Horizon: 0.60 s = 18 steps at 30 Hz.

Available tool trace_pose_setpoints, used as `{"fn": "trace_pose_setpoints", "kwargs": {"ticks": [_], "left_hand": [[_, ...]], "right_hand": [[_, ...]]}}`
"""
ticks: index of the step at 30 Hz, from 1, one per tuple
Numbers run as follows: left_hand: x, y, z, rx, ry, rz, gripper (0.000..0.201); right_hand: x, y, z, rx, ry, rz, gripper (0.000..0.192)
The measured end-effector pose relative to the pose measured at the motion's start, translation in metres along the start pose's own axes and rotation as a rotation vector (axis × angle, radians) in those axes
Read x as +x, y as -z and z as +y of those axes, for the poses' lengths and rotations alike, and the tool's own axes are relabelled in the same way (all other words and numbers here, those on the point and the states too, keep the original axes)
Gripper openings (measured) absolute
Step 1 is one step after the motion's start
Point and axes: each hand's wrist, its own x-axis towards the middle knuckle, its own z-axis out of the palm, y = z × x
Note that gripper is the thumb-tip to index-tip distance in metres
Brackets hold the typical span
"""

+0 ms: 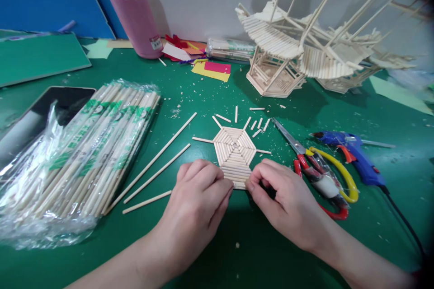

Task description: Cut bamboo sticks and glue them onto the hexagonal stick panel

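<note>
A hexagonal panel of short wooden sticks (234, 151) lies flat, with thin sticks jutting from its corners. Along its near edge, a short wooden stick (239, 185) spans between my two hands. My left hand (200, 203) is closed, its fingertips pinching the stick's left end. At the right end, my right hand (286, 201) pinches the same stick between thumb and forefinger. My fingers hide both stick ends. Cut stick pieces (260, 123) are scattered beyond the panel. Three longer sticks (159, 172) rest left of it, one partly behind my left hand.
Scissors (317, 162) and a blue glue gun (356, 149) with its cable lie to the right. Bagged chopsticks (111, 131) overlap a dark tablet-like device (64, 99) at left. A pink bottle (132, 13), coloured paper (212, 71) and a wooden pavilion model (281, 58) stand behind.
</note>
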Motion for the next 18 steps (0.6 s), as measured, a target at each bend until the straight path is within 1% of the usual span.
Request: {"fn": "trace_pose_setpoints", "kwargs": {"ticks": [3,10,15,18], "left_hand": [[0.000,0.000,0.000,0.000,0.003,-0.008,0.018],[0.000,0.000,0.000,0.003,-0.008,-0.008,0.017],[-0.001,0.001,0.000,0.006,-0.006,-0.018,0.018],[-0.001,0.002,0.000,0.009,-0.013,-0.037,0.019]], "right_hand": [[-0.001,0.000,0.000,0.003,0.003,-0.001,0.015],[-0.002,-0.004,0.001,-0.005,-0.015,0.048,0.009],[-0.002,-0.003,0.005,0.125,-0.046,0.068,0.008],[-0.005,0.000,0.011,0.219,-0.035,0.116,0.010]]}}
